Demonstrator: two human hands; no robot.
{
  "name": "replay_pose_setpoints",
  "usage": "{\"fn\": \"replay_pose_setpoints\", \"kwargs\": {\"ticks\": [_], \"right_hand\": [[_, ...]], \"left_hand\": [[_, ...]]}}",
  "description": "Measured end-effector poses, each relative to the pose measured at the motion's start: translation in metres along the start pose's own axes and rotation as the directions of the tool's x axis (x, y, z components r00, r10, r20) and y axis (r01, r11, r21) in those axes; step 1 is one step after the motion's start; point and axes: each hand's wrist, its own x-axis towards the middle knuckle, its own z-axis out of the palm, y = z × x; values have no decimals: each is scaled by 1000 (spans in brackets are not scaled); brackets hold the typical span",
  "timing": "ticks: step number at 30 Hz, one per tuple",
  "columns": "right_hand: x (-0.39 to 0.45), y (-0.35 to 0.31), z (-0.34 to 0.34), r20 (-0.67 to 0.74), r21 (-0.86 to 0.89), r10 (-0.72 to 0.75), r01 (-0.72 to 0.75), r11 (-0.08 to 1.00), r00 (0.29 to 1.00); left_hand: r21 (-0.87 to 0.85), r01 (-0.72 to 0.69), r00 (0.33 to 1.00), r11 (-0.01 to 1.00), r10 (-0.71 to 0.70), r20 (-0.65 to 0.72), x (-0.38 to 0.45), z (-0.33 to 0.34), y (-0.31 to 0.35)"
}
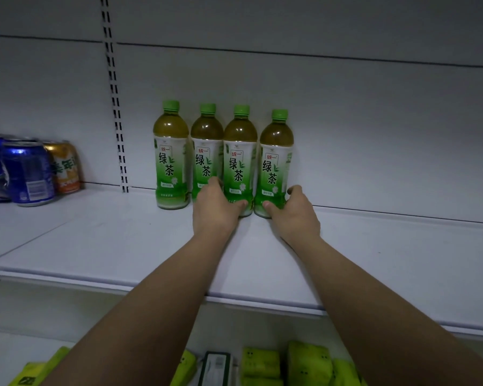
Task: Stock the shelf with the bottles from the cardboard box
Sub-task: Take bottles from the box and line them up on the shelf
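Several green tea bottles with green caps stand in a row against the back wall of the white shelf [123, 246]. My left hand [216, 206] grips the base of the third bottle from the left [239, 151], its fingers also reaching behind the second bottle [207, 146]. Around the base of the rightmost bottle [276, 157] curls my right hand [294, 210]. The leftmost bottle [171, 154] stands free. The cardboard box is out of view.
Blue cans [25, 171] and an orange can [66, 165] stand at the shelf's left, beyond a slotted upright [116, 107]. Green packets [307, 363] lie on the lower shelf. The shelf stretches bare to the right of the bottles.
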Motion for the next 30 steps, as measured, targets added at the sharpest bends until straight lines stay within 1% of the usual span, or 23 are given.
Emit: {"fn": "replay_pose_setpoints", "kwargs": {"ticks": [3,5,8,10,13,15,18,20,23,25,27,28,30], "right_hand": [[-12,-4,-11,-35,-4,5,-6,1000,999],[-25,-6,-24,-13,-12,22,-23,1000,1000],[-40,-12,-52,71,64,87,-92,994,994],[-50,-16,-74,140,74,83,-94,993,987],[-72,-21,-106,275,-4,43,-44,999,960],[-89,-23,-124,344,-50,24,-7,999,939],[-114,-25,-150,392,-77,-10,44,996,920],[-132,-25,-164,410,-64,-37,69,996,911],[-165,-17,-181,406,-16,-49,61,998,913],[-191,-4,-184,392,47,-38,21,999,919],[-223,21,-174,399,124,-2,-51,991,917],[-240,39,-163,426,146,28,-100,984,905],[-275,80,-138,492,112,111,-189,975,863]], "left_hand": [[65,1,1000,998,-2,25,-10,-8,7],[176,-8,997,984,-6,78,-21,-16,11],[364,-66,983,929,-2,184,-42,-35,13],[408,-92,971,908,-9,239,-56,-48,14],[411,-121,954,904,-8,300,-77,-72,26],[379,-123,940,917,-15,341,-87,-86,38],[283,-104,927,953,-10,376,-113,-102,52],[222,-110,933,969,23,359,-140,-108,58],[100,-125,954,987,92,285,-183,-112,63],[-55,-114,966,992,124,228,-216,-110,60],[-203,-72,975,977,112,194,-256,-98,43],[-233,-22,975,972,72,210,-280,-90,29],[-171,101,950,980,-45,308,-327,-68,-5]]}}
